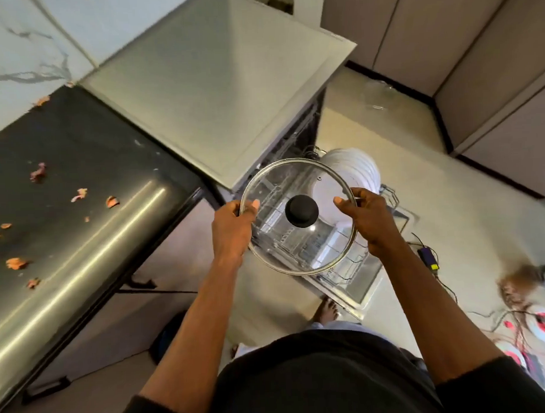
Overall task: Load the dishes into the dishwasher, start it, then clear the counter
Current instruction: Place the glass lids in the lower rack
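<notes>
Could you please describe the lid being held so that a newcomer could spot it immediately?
Start at the open dishwasher beside the steel counter. Above its pulled-out rack, the left hand and right hand hold a round lid by its metal rim. Unlike the white plates racked behind it, it is clear glass with a black knob in the middle.

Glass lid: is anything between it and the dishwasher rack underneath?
Nothing visible. The left hand and right hand hold the glass lid by its rim over the pulled-out rack; white plates stand at its far end.
</notes>
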